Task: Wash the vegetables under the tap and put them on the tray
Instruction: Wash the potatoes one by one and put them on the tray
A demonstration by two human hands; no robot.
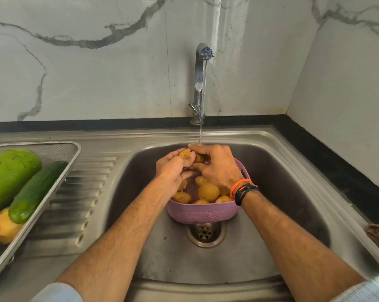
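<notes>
Left hand (173, 168) and right hand (217, 165) both gripping potato (187, 154) under tap (202, 68), no legible writing

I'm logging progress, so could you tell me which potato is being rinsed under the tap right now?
The potato gripped between the left hand and right hand beneath the water stream; the others lie in the pink basket.

Potatoes (208, 191) (yellow-brown, wet) lie in pink basket (202, 213); cucumbers (35, 190) and one potato (4, 227) lie on steel tray (60, 184).
</notes>
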